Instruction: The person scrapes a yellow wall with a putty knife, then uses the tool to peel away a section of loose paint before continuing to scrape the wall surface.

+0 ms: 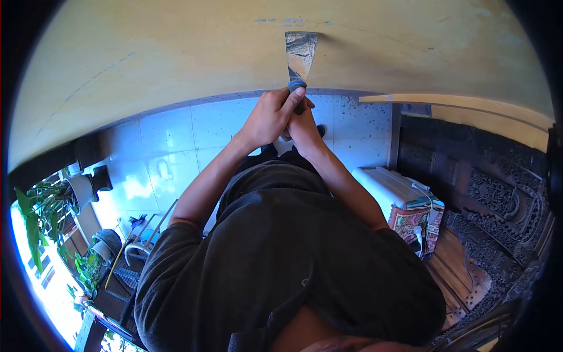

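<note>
A putty knife [301,51] with a wide, stained metal blade points up at the yellowish wall [193,53]. Its blade edge overlaps the wall just below a row of small grey scuffs. My left hand [268,114] is closed around the dark handle with its blue collar, the thumb lying along it. Close against it, my right hand [303,128] is wrapped around the lower part of the same handle, its fingers partly hidden by the left hand.
Pale floor tiles [167,132] lie below the wall, speckled with debris at the right. A white-topped box-like item [384,185] with patterned cloth and a cable stands right, near carved dark wood furniture [498,196]. Potted plants [44,217] and a dark chair are at left.
</note>
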### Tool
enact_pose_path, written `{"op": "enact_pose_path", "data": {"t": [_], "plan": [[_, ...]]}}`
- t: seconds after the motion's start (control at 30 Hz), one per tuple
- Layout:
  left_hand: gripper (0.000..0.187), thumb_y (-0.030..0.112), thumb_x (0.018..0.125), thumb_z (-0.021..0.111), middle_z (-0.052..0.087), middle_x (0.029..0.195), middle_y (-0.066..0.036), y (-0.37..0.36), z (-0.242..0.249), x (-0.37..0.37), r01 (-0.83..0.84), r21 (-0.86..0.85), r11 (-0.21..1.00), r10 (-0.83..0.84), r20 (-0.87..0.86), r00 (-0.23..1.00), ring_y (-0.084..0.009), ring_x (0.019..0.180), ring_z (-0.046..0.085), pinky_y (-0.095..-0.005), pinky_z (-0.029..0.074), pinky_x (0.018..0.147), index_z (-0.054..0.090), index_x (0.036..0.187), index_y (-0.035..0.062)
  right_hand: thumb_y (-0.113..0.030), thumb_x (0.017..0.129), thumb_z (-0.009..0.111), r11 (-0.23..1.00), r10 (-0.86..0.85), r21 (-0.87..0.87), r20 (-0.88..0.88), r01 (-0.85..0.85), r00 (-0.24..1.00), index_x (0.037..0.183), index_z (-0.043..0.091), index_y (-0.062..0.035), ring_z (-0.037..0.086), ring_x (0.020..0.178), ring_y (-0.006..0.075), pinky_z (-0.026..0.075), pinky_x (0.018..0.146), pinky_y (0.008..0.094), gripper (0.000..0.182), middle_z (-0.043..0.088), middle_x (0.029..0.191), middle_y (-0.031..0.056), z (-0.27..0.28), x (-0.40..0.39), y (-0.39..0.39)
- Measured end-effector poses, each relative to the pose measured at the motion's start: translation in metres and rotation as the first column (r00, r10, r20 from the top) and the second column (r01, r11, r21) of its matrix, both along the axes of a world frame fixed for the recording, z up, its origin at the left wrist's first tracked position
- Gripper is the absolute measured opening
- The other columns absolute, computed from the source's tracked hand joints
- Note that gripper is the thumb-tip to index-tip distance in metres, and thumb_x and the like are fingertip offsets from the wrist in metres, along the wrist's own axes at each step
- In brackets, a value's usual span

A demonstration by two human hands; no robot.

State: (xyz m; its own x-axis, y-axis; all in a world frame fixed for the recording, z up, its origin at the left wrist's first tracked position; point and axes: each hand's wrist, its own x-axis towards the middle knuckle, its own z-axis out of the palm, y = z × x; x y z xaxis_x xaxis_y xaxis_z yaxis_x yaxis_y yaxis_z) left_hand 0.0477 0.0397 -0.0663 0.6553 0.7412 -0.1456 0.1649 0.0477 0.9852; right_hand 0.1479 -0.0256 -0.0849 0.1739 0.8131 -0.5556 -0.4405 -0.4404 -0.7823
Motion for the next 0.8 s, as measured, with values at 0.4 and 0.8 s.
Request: {"op": "enact_pose_path", "data": {"t": [0.4,0.8], "plan": [[0.036,0.031,0.108,0.055,0.072,0.100,-0.015,-0.001,0.004,0.064,0.075,-0.052,0.996,-0.047,0.417,0.908,-0.0207,0.093,0.067,-0.0360,0.053,0.086,0.064,0.114,-0.0028,-0.015,0.096,0.069,0.959,0.008,0.241,0.508,-0.151,0.861,0.117,0.065,0.0043,0.060,0.075,0.0102,0.048,0.067,0.0274,0.029,0.064,0.080,0.0025,0.062,0.103,-0.035],[0.038,0.032,0.111,0.046,0.067,0.111,-0.007,-0.007,0.051,0.121,0.158,-0.232,0.960,0.064,0.729,0.681,-0.0137,0.104,0.064,-0.0325,0.056,0.091,0.056,0.128,-0.0005,-0.015,0.092,0.074,0.883,-0.140,0.165,0.986,-0.439,0.089,0.114,0.068,-0.0019,0.076,0.081,0.0292,0.057,0.070,0.0358,0.026,0.074,0.089,0.0188,0.154,0.141,-0.007]]}}
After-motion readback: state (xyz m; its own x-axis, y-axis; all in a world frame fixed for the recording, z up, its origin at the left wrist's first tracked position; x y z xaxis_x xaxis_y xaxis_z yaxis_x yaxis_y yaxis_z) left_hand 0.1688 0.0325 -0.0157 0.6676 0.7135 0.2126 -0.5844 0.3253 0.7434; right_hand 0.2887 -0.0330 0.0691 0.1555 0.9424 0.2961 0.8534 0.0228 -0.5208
